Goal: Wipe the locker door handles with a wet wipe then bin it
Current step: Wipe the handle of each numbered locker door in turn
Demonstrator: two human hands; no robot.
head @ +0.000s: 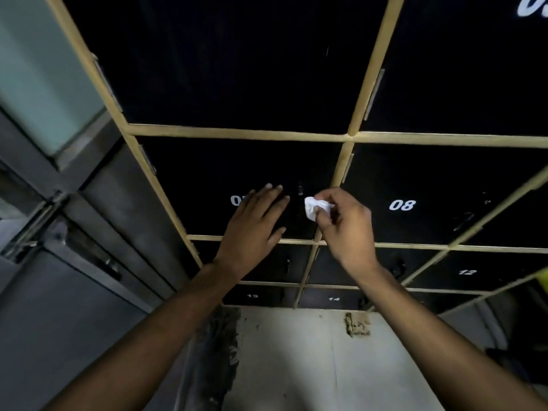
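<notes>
Up against the bank of black lockers, the person is reaching out with both bare arms to the locker door (207,173) whose white number is half hidden, only a "0" showing clear. Their left hand (256,223) is lying flat on that door with its fingers straight and spread a little, holding nothing and covering the rest of the number. Their right hand (347,229) is pinching a crumpled white wet wipe (315,207) between thumb and curled fingers, so the grip is closed round the wipe. The wipe is sitting near the door's right edge, just below and beside the small dark handle (300,189); from where I am standing I cannot tell whether it is touching the metal. A tan frame (237,132) is running between the doors, and the neighbouring door marked 08 (402,204) is showing its own dark handle (462,222) well off to the right. Lower rows are carrying the numbers 12, 13 and 14. Off to the left a metal-framed glass door (59,203) is standing, and a pale, stained wall panel (296,351) is showing beneath the lockers.
</notes>
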